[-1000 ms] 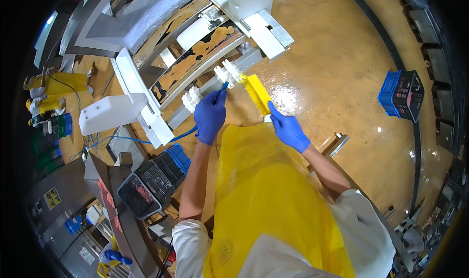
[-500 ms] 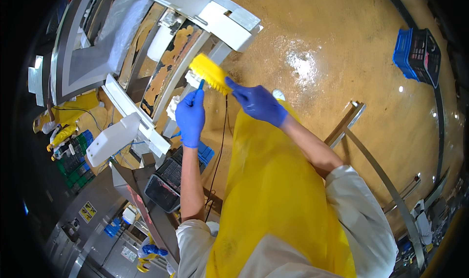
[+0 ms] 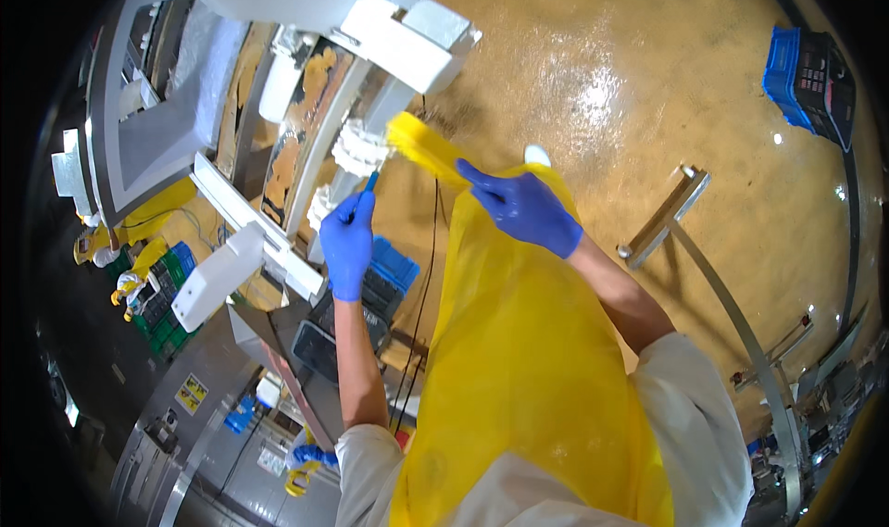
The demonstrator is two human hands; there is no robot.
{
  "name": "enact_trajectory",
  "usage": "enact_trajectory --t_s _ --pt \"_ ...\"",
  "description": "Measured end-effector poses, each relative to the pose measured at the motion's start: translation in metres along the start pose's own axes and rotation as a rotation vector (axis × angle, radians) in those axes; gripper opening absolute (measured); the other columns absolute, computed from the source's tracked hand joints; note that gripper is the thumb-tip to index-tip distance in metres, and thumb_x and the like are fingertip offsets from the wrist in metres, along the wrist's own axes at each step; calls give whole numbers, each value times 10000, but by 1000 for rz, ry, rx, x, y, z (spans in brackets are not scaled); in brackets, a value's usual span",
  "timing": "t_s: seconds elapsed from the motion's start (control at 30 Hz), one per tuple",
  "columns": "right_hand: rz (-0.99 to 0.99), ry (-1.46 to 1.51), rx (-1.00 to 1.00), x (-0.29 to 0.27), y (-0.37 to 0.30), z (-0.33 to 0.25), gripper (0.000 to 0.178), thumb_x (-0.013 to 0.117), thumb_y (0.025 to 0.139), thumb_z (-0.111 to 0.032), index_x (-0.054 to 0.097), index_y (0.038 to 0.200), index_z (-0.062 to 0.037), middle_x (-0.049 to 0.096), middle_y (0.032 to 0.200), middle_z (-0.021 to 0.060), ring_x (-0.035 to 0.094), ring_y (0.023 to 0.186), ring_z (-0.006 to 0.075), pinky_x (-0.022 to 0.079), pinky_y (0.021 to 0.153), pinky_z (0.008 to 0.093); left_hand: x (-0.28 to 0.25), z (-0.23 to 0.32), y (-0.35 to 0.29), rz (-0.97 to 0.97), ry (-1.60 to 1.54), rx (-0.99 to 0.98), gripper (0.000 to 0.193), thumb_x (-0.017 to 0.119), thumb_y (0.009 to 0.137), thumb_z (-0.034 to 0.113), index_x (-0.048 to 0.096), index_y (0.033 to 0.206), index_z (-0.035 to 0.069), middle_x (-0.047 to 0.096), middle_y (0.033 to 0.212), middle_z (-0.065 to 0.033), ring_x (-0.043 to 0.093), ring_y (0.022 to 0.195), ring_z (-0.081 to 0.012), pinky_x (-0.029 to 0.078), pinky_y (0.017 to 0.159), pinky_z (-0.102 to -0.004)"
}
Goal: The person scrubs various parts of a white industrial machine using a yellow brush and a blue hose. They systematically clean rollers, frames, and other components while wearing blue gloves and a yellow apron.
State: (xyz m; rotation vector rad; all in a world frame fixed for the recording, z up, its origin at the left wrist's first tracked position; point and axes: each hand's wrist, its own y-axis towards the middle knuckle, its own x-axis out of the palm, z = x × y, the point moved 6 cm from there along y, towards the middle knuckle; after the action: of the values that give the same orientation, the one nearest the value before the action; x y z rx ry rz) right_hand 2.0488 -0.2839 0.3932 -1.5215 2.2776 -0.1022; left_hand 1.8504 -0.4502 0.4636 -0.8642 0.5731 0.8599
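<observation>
My right hand (image 3: 523, 205), in a blue glove, is closed round the handle end of a yellow scrubbing brush (image 3: 424, 147). The brush slants up and left in front of the yellow apron (image 3: 528, 342). To its left, my blue-gloved left hand (image 3: 348, 244) is closed on a thin blue stick-like tool (image 3: 372, 181), whose tip sticks out above the fingers. Most of that tool is hidden in the fist, so its kind cannot be made out. White toothed wheels (image 3: 359, 149) on the machine frame are just beyond the left hand and beside the brush head.
A large grey-white machine (image 3: 315, 147) fills the upper left, with a white block (image 3: 218, 277) jutting out. Dark crates (image 3: 319, 349) and a blue crate (image 3: 394, 263) stand below it. A black cable (image 3: 424, 305) hangs nearby. At right are a metal stand (image 3: 665, 217) and crates (image 3: 787, 78).
The view has shifted slightly. Both hands sit a little lower in the picture, the right one further right. The brush's bristles no longer show clearly. Both hands keep their grip.
</observation>
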Motion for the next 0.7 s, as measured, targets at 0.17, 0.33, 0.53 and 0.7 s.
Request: enact_trajectory --t_s 0.17,0.33,0.53,0.7 --pt "15 29 24 4 9 25 398 540 914 -241 557 1312 -255 600 663 191 593 550 367 467 526 469 1 3 3 6 -4 -5 284 672 897 251 713 995 -13 499 618 53 401 590 -18 328 511 -217" --pt "-75 -51 0 10 11 9 417 534 907 -226 544 1322 -267 606 656 176 592 536 359 468 513 467 -5 -5 -9 38 33 -44 288 667 904 258 713 1011 -6 502 620 63 394 565 -17 312 486 -221" --pt "-43 -175 -168 42 -2 9 443 539 909 -174 524 1347 -242 592 633 141 574 499 308 438 463 409 -10 -11 -19 34 2 -59 277 669 903 251 714 991 -8 520 634 55 407 565 -19 321 491 -217" --pt "-112 -285 -226 32 -12 6 534 516 889 -143 442 1407 -250 573 600 146 579 498 304 446 460 429 -9 -26 -28 49 -43 -91 271 672 899 236 708 990 -16 527 642 59 411 571 -20 322 492 -215"
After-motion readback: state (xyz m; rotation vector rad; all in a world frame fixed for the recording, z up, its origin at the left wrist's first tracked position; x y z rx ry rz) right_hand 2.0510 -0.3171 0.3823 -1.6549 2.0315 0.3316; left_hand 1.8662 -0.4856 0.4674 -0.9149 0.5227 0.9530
